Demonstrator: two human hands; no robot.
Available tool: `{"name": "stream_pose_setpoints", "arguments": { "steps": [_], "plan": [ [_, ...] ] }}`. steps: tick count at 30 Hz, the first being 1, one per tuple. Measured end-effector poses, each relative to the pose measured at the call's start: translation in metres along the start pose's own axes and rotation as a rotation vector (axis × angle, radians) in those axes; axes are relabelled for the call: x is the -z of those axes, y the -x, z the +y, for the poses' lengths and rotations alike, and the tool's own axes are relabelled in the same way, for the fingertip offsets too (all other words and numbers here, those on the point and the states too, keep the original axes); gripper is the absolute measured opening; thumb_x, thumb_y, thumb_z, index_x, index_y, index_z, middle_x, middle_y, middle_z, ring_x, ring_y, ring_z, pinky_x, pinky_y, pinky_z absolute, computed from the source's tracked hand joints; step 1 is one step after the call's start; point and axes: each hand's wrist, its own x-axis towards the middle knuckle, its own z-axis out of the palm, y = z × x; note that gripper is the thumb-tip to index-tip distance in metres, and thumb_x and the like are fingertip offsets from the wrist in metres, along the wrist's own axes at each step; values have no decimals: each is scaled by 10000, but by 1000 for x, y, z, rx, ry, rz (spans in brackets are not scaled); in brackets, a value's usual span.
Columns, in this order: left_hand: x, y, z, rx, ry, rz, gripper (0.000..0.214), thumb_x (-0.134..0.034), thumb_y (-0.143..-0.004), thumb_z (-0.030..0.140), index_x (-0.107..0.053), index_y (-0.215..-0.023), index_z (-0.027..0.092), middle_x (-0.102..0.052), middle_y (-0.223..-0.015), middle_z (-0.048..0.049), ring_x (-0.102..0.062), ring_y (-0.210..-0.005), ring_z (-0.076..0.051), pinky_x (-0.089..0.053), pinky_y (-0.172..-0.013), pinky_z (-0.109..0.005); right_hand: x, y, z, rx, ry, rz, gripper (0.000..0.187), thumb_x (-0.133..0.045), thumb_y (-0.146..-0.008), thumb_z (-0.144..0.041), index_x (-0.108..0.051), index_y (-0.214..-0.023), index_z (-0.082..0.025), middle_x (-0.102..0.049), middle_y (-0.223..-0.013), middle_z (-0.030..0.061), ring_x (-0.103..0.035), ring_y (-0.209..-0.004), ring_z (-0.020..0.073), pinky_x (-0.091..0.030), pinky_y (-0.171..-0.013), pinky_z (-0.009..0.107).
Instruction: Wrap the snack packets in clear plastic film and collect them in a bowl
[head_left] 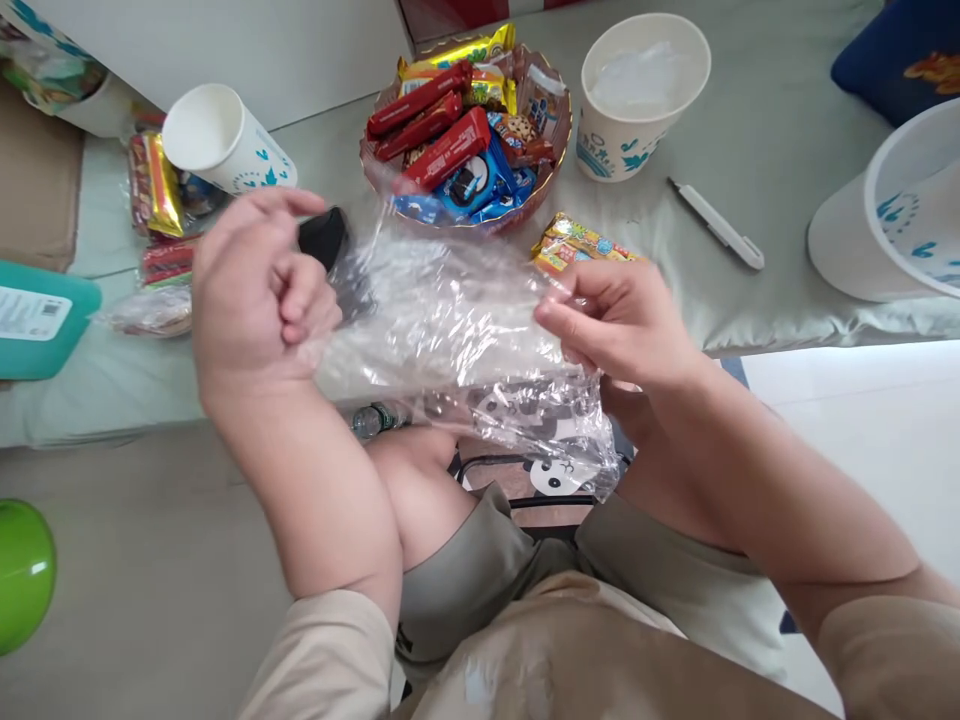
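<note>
A crinkled clear plastic bag [465,310] is stretched between my hands above the near edge of the table. My right hand [619,315] pinches its right side between thumb and fingers. At the bag's left end, my left hand [262,290] has its lower fingers curled in against the plastic, while its index finger reaches out toward the right. The exact grip there is partly hidden. Behind the bag stands a glass bowl [559,150] of wrapped snacks, and a yellow snack packet [577,240] lies just beyond my right hand.
A paper cup [202,130] leans at the left, near snack packs [161,190]. Another paper cup [637,130] holds clear plastic. A white utility knife [716,225] lies right of it. A black object [324,238] sits behind my left hand. At far right is a large white cup [847,230].
</note>
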Motion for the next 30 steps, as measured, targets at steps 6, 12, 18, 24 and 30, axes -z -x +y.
{"name": "stream_pose_setpoints", "arguments": {
  "steps": [6, 12, 18, 24, 30],
  "plan": [
    [-49, 11, -36, 197, 252, -140, 696, -558, -822, 832, -717, -906, 159, -692, -784, -63, -683, -729, -156, -565, -583, -254, 17, -1, 26, 75, -50, 443, 404, -726, -910, -610, -569, -766, -266, -423, -462, -84, -376, -345, 84, -326, -351, 260],
    [-84, 38, -45, 323, -7, -663, 499, -864, -673, 618, -732, -932, 212, -784, -932, -74, -780, -884, -242, -646, -754, -344, 21, 2, 31, 121, 7, 535, 373, -698, -934, -588, -569, -782, -273, -505, -523, -53, -488, -419, 118, -397, -406, 287],
    [-80, 24, -34, 200, -145, -470, 142, -701, -767, 327, -675, -720, 196, -686, -623, -2, -653, -513, -134, -524, -487, -244, 25, 7, 28, 151, -27, 613, 423, -619, -972, -613, -594, -736, -263, -541, -544, -32, -462, -392, 106, -383, -382, 283],
    [-76, 20, -37, 157, -127, -498, 190, -764, -708, 375, -691, -742, 203, -627, -593, 17, -561, -500, -110, -465, -477, -237, 23, 9, 23, 218, -90, 574, 399, -621, -994, -558, -604, -735, -256, -582, -573, -23, -491, -397, 101, -395, -377, 275],
    [-71, 19, -40, 188, -78, -542, 410, -936, -662, 458, -627, -651, 188, -501, -527, 55, -384, -442, -57, -334, -428, -219, 20, 12, 19, 208, -107, 676, 372, -663, -982, -515, -638, -724, -247, -579, -533, -28, -455, -377, 95, -313, -346, 265]
  ]
}}
